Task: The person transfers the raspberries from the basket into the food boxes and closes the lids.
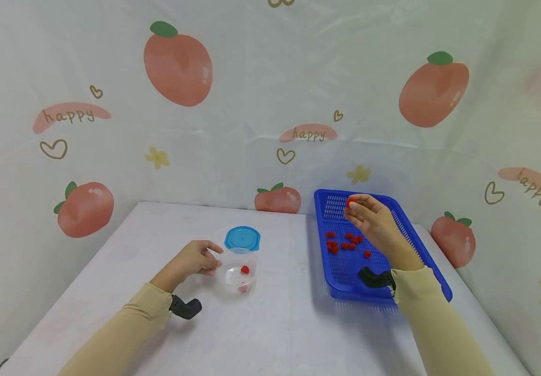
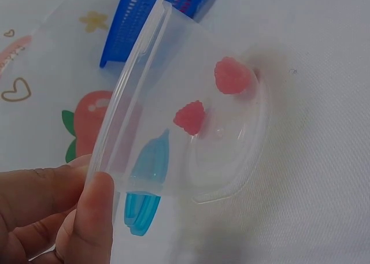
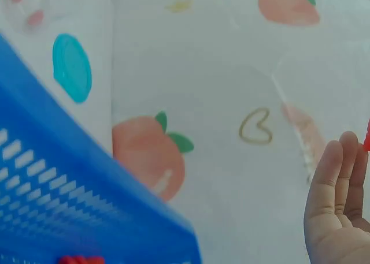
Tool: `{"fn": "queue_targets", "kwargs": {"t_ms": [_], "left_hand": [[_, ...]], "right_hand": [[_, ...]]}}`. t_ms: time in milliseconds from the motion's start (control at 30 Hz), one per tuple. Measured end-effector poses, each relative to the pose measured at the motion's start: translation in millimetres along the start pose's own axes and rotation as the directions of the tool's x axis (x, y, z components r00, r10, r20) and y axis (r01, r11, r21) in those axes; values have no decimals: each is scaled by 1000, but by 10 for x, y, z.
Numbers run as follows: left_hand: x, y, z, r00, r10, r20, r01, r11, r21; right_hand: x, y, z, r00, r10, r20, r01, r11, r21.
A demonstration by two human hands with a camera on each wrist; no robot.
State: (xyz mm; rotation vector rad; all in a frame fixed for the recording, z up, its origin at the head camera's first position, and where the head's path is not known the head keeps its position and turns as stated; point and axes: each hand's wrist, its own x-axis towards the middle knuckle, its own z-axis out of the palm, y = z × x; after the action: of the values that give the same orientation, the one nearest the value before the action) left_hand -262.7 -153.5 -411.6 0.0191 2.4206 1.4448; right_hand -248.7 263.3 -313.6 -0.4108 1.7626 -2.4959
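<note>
My left hand (image 1: 194,259) pinches the rim of a clear plastic container (image 1: 229,277) on the table. In the left wrist view the thumb and fingers grip that rim, and two raspberries (image 2: 232,75) show inside. Over the blue basket (image 1: 360,293), my right hand (image 1: 373,222) holds one red raspberry (image 1: 350,200) between thumb and fingertips. Several more raspberries (image 1: 348,245) lie on the basket floor beneath it. Only the edge of the held raspberry (image 3: 367,140) enters the right wrist view, beside the raised fingers (image 3: 326,177).
A blue lid (image 1: 242,238) lies on the white table (image 1: 280,324) just behind the container. The basket's perforated walls rise at the right side of the table. Behind everything hangs a fruit-printed cloth (image 1: 261,78).
</note>
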Motion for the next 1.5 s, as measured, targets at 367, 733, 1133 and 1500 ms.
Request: {"fn": "queue_targets", "kwargs": {"t_ms": [367, 733, 1133, 1500], "left_hand": [[1, 2, -4, 1000, 2, 13, -2, 1000, -13], [10, -7, -13, 1000, 10, 20, -10, 1000, -25], [-6, 7, -2, 1000, 8, 16, -8, 1000, -13], [-42, 27, -4, 999, 20, 27, -19, 1000, -20]], "right_hand": [[-68, 130, 373, 999, 30, 31, -28, 998, -60], [-150, 340, 730, 990, 43, 131, -30, 995, -99], [-185, 679, 1049, 990, 110, 89, -99, 988, -119], [-179, 1007, 1167, 974, 164, 153, -143, 980, -139]]}}
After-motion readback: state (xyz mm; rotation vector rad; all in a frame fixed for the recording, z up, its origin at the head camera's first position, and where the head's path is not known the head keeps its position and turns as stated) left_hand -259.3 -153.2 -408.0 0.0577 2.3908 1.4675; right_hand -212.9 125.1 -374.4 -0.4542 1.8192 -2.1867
